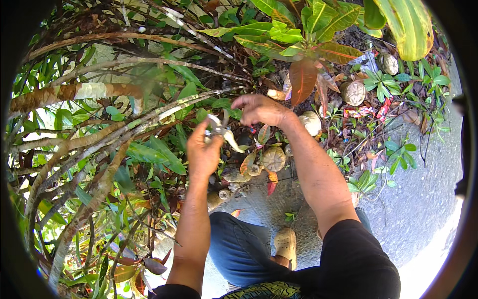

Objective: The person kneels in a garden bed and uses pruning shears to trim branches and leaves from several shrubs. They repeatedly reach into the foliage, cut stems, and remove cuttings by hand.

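Observation:
My left hand point(204, 148) holds a pair of pruning shears point(221, 130) amid the foliage, just right of several slanting shrub branches point(149, 116). The tool is slightly blurred, and its far parts point up and to the right. A little right of it and higher, my right hand point(261, 110) hovers with fingers curled and partly spread, with nothing visible in it. Below the hands, upturned bottle bottoms point(273, 159) stand in a row along the edge of the planted bed.
Thick bare branches point(74, 93) arch over the left side. A leafy croton point(310, 37) leans in at the top. Red wrappers point(358, 111) and dry leaves lie in the bed at right. Grey pavement point(414, 198) runs along its edge, under my clog point(285, 244).

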`<state>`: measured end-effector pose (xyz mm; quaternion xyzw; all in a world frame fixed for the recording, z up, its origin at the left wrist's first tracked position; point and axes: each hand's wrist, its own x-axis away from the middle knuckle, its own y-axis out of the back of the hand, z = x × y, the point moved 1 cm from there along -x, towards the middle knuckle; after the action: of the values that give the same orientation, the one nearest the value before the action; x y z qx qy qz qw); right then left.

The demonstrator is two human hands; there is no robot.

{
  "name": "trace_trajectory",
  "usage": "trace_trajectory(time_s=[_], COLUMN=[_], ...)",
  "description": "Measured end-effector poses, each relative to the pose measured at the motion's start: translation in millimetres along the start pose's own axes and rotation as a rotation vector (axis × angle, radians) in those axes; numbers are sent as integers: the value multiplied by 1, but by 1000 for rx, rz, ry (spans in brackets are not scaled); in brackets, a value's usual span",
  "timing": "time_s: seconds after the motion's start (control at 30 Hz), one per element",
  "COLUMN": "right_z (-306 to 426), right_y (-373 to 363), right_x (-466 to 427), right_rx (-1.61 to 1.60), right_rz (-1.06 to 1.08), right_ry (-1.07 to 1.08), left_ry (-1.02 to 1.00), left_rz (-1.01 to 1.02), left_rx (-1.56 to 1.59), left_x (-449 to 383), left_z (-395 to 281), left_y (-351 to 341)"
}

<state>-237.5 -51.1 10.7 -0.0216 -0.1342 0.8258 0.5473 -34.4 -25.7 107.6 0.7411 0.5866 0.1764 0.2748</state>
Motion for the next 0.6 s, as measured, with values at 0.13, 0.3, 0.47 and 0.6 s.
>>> trace_trajectory(time_s=[0.13, 0.3, 0.47, 0.6], right_z=[-12, -20, -32, -45], right_y=[7, 1, -4, -12], right_x=[25, 39, 39, 29], right_rx=[-212, -662, -894, -957], right_rz=[390, 439, 463, 470], right_ry=[-142, -189, -144, -130], left_ry=[232, 290, 262, 228], left_rz=[77, -62, -94, -135], left_rx=[476, 760, 796, 608], left_x=[4, -16, -24, -30], left_z=[7, 12, 8, 5], left_y=[-53, -85, -89, -95])
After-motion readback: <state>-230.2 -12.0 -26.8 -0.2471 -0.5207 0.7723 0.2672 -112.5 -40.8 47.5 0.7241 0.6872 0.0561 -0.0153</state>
